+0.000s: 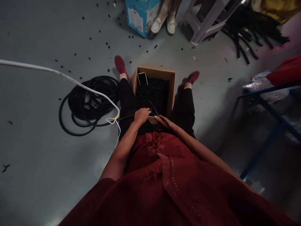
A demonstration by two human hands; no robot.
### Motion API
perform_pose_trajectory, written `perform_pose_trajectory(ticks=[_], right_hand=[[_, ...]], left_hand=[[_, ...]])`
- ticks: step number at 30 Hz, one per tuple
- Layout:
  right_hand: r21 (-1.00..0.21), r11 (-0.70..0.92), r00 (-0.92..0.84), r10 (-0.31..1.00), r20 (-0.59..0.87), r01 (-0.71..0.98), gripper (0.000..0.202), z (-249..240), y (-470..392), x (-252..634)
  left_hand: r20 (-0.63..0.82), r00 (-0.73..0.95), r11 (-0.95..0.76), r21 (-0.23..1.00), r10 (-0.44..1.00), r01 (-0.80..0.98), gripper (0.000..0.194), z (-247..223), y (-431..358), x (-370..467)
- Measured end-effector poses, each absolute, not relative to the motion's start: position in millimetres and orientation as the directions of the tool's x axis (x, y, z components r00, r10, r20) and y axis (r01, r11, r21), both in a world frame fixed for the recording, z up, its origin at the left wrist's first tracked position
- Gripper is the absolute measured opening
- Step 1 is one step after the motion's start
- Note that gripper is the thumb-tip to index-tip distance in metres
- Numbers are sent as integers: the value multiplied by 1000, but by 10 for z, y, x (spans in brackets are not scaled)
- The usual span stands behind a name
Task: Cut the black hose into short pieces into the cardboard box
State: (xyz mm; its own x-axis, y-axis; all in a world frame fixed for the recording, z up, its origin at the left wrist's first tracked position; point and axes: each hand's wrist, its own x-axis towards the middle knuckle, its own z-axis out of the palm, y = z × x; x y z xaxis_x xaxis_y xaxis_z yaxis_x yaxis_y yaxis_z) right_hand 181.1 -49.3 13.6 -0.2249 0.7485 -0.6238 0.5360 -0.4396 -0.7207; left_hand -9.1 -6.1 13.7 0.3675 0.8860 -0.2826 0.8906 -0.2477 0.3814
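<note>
A cardboard box (171, 91) stands between my legs, holding many small black pieces (151, 91) and a small dark rectangular item with a light edge (142, 78). Over the box's near left edge, my left hand (141, 116) is closed around a black tube (127, 117). That tube runs left to a large black coil (91, 100) on the floor. At the near right edge my right hand (162, 121) is closed on black-handled scissors (154, 108), whose blades point up and left over the black pieces, close to my left fingertips.
A white cable (51, 70) crosses from the left over the coil. Small black bits dot the floor. Ahead are a blue carton (138, 18), a person's feet in white shoes and a grey stool (202, 25). At right stands a blue metal frame (272, 108).
</note>
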Motion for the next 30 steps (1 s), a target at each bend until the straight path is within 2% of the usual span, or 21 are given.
perform_pose_trajectory(ticks=[6, 12, 22, 30], right_hand=[[-667, -475, -166, 730, -663, 575, 21, 124, -511, 1835], [-617, -483, -93, 737, -670, 622, 14, 64, -518, 1815], [-623, -497, -99, 729, -677, 604, 17, -61, -537, 1822], [-672, -569, -95, 725, -682, 474, 29, 14, -583, 1900]], left_hand=[[-308, 373, -264, 342, 875, 902, 34, 121, -80, -54], [-317, 382, -279, 325, 868, 904, 33, 90, -84, -46], [-341, 381, -288, 294, 859, 911, 31, 79, -88, -36], [-322, 319, -212, 326, 891, 921, 34, 182, -79, -17]])
